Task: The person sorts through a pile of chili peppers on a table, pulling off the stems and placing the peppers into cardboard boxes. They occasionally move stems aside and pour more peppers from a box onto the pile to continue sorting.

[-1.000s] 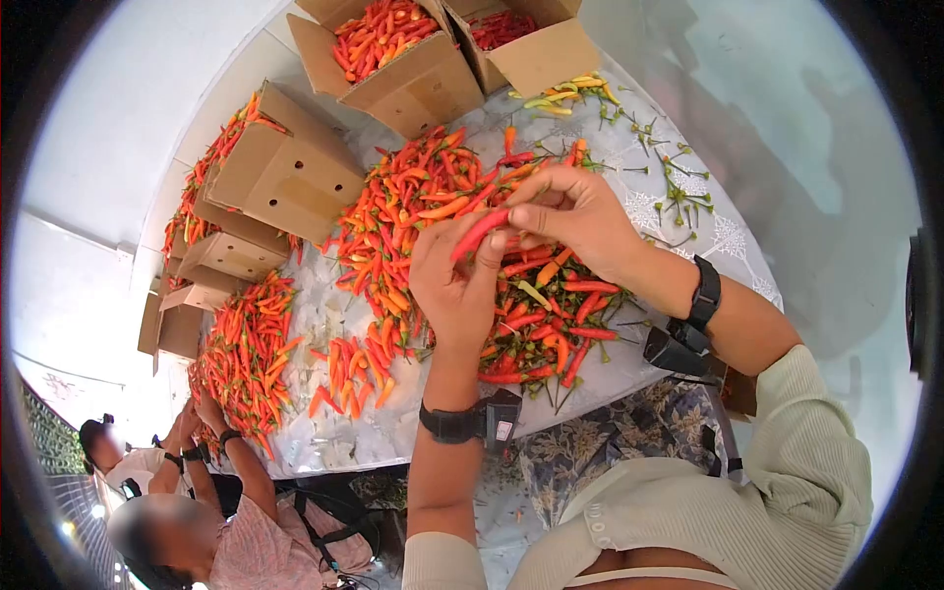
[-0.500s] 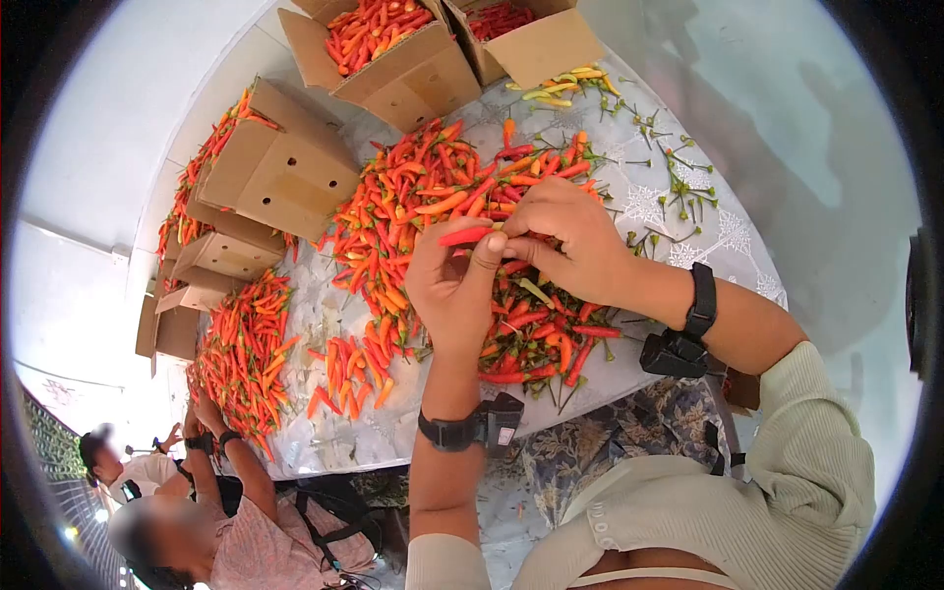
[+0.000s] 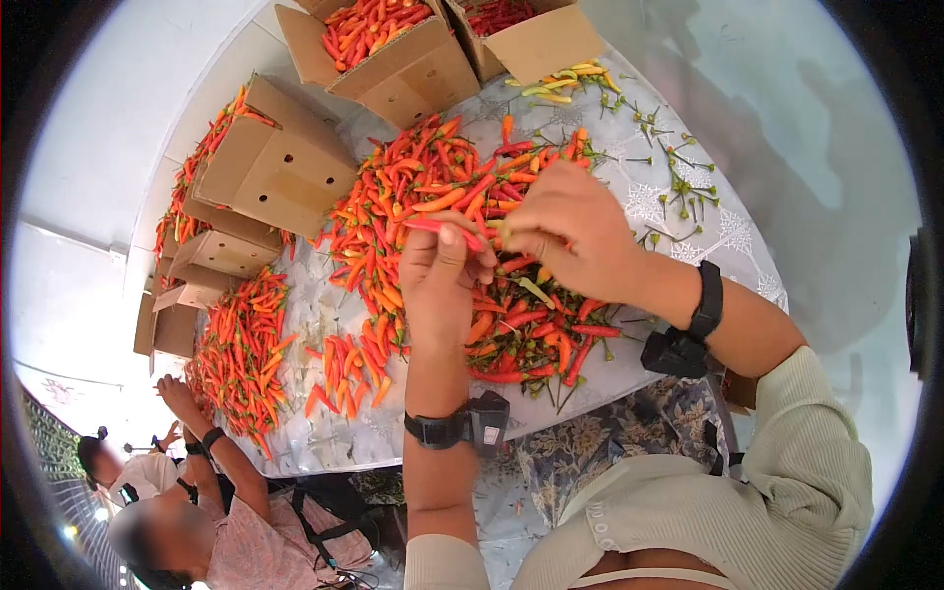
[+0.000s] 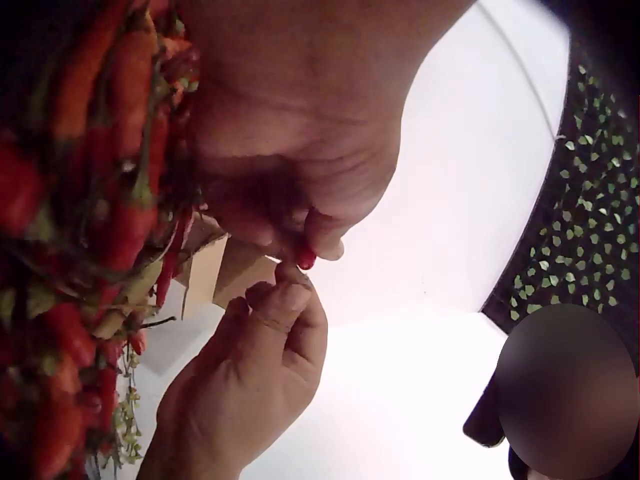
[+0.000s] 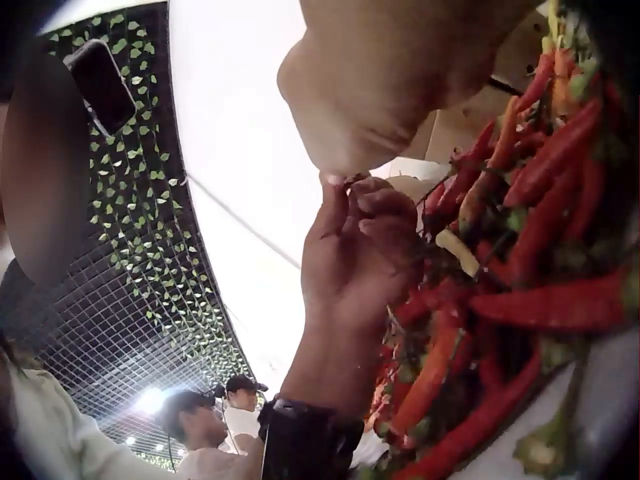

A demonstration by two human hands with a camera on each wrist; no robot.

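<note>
My left hand (image 3: 440, 290) holds a red chili pepper (image 3: 442, 227) between thumb and fingers, above the pile of chilies. In the left wrist view, a red chili end (image 4: 306, 260) pokes out beside the fingertips. Just right of that chili, my right hand (image 3: 575, 236) pinches a small pale green stem end (image 3: 503, 234) with curled fingers, mostly hidden by the hand. Below both hands lies a heap of red and orange chilies (image 3: 393, 211), many with green stems attached.
Cardboard boxes (image 3: 418, 84) of chilies stand at the back and left. Loose green stems (image 3: 683, 182) and yellow chilies (image 3: 565, 84) lie on the right of the patterned tablecloth (image 3: 733, 256). Another person (image 3: 221, 531) works at a second chili pile (image 3: 241, 354) on the left.
Both hands were together on the red chili; now a small gap separates the right fingertips from it. The chili has tilted and shifted left with my left hand.
</note>
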